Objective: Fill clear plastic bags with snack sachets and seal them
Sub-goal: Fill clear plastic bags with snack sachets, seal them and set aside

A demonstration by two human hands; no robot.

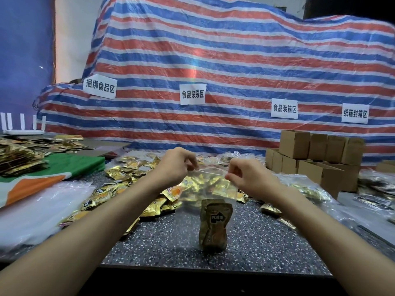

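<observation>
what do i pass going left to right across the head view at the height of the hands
green cloth → left hand grip → clear bag → right hand grip → cardboard boxes

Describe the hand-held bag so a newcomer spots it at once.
Below the striped tarp, over the speckled table, the left hand and right hand pinch the top corners of the clear bag. Only it is held upright, red zip strip on top, brownish sachets at its bottom.

Upright clear bag [211, 189] holds gold sachets [214, 226] bunched at its bottom.
</observation>
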